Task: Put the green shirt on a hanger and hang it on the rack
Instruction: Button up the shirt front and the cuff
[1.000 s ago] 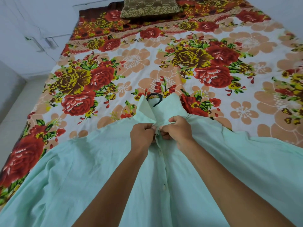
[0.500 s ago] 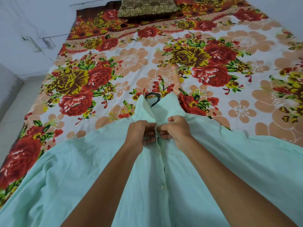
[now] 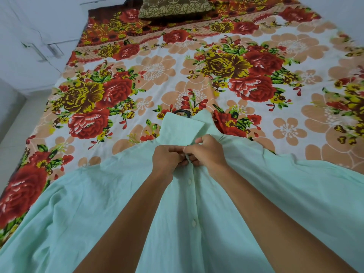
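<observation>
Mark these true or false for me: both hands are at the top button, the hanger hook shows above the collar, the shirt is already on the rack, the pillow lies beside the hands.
1. Left hand and right hand pinch the green shirt near its top button: true.
2. The black hanger hook shows above the collar: true.
3. The shirt hangs on the rack: false, it lies on the floral bedsheet.
4. The brown pillow lies beside the hands: false, at the bed's far end.

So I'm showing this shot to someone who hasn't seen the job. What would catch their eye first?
Most likely the loud flowered bedsheet that covers the bed across the whole upper part of the view. Next, the pale green shirt spread over the near edge, with the left hand and right hand pinching its button strip just below the collar. A dark hanger hook peeks out above the collar.
</observation>
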